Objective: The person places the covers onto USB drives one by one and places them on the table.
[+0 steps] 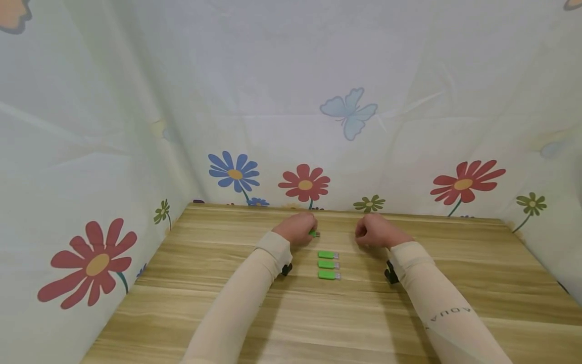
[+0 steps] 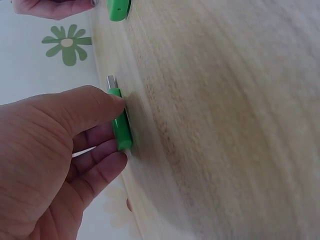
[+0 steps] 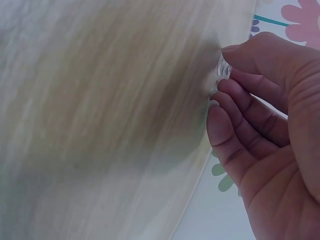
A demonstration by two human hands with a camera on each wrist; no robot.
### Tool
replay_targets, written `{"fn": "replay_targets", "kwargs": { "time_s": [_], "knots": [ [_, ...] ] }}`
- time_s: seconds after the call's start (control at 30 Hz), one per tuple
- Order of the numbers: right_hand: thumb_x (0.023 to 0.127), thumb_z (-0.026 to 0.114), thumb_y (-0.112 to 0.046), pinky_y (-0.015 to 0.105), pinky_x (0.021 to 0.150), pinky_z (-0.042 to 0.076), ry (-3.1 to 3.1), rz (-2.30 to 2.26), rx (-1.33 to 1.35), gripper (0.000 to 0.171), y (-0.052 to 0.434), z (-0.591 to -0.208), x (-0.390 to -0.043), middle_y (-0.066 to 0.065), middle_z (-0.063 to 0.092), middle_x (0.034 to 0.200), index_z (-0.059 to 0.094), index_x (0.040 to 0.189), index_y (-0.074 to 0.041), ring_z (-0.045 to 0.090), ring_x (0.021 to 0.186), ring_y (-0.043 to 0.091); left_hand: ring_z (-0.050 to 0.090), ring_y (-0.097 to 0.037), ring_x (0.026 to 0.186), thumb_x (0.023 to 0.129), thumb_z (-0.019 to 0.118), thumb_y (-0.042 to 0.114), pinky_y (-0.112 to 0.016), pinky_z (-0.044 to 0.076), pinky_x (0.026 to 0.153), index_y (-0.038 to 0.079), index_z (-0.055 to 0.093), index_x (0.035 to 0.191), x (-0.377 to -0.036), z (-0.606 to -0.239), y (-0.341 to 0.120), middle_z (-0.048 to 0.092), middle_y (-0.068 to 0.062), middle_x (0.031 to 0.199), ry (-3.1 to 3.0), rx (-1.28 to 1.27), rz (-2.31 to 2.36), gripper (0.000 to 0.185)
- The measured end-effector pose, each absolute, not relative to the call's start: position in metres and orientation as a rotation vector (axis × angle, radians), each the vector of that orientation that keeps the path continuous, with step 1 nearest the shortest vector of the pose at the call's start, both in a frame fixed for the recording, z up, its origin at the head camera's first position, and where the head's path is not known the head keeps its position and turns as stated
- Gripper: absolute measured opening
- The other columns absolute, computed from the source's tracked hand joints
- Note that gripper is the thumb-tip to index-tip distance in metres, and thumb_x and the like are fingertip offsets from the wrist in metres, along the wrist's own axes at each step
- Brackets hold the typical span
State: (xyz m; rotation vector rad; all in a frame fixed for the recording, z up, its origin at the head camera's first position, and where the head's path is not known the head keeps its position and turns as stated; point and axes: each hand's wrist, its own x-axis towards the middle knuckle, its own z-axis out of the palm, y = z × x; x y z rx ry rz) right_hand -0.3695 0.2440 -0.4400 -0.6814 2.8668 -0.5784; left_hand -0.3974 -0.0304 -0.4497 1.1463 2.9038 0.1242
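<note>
One wooden table (image 1: 204,283) fills the space, hemmed by flowered sheeting (image 1: 91,151), and the right sleeve (image 1: 447,313) carries the only legible writing, "AQUA". Four green USB sticks show in all: three (image 1: 328,265) lie in a neat column between the forearms, and the fourth stick (image 2: 121,125) is pinched in the left hand (image 1: 297,227) just beyond that column, metal plug poking out. Well apart from it, the right hand (image 1: 375,231) rests curled, thumb and fingertip nipping a small clear cap (image 3: 223,71).
</note>
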Motion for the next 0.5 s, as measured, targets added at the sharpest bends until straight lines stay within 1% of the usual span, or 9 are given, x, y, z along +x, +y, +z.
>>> {"fn": "replay_targets", "kwargs": {
  "time_s": [0.1,0.23,0.33,0.43,0.5],
  "knots": [
    [0.087,0.071,-0.009,0.031,0.067,0.052,2.867,-0.57,-0.676,0.006,0.2444,-0.4397,-0.3691,0.001,0.071,0.083,0.077,0.09,-0.009,0.059,0.069,0.012,0.044,-0.012,0.067,0.098,0.069,0.023,-0.023,0.041,0.068,0.017,0.056,0.067,-0.3978,-0.45,-0.0302,0.045,0.004,0.068,2.903,1.142,0.129,0.034],
    [0.085,0.071,-0.01,0.03,0.064,0.049,2.856,-0.577,-0.655,0.005,0.2441,-0.4398,-0.3689,0.0,0.069,0.08,0.075,0.087,-0.008,0.057,0.067,0.012,0.045,-0.011,0.067,0.098,0.07,0.026,-0.024,0.042,0.069,0.018,0.057,0.067,-0.3996,-0.4518,-0.0305,0.047,0.005,0.067,2.903,1.141,0.137,0.035],
    [0.082,0.072,-0.011,0.03,0.061,0.048,2.852,-0.584,-0.631,0.004,0.2439,-0.4392,-0.369,0.0,0.068,0.077,0.074,0.083,-0.007,0.056,0.065,0.013,0.044,-0.012,0.066,0.097,0.071,0.025,-0.024,0.042,0.068,0.018,0.055,0.067,-0.402,-0.4542,-0.0316,0.046,0.004,0.067,2.902,1.143,0.137,0.035],
    [0.079,0.072,-0.01,0.03,0.059,0.047,2.856,-0.59,-0.619,0.001,0.2437,-0.4393,-0.3692,0.0,0.066,0.074,0.072,0.079,-0.009,0.055,0.064,0.014,0.041,-0.011,0.063,0.097,0.07,0.023,-0.024,0.041,0.065,0.018,0.052,0.066,-0.4043,-0.456,-0.0331,0.043,0.005,0.066,2.893,1.145,0.141,0.036],
    [0.078,0.073,-0.009,0.03,0.058,0.046,2.862,-0.586,-0.613,0.003,0.2437,-0.4392,-0.3687,0.0,0.065,0.073,0.071,0.076,-0.011,0.055,0.063,0.014,0.039,-0.011,0.062,0.097,0.07,0.022,-0.024,0.04,0.064,0.018,0.051,0.066,-0.4046,-0.456,-0.0338,0.04,0.004,0.065,2.887,1.14,0.141,0.037]
  ]
}}
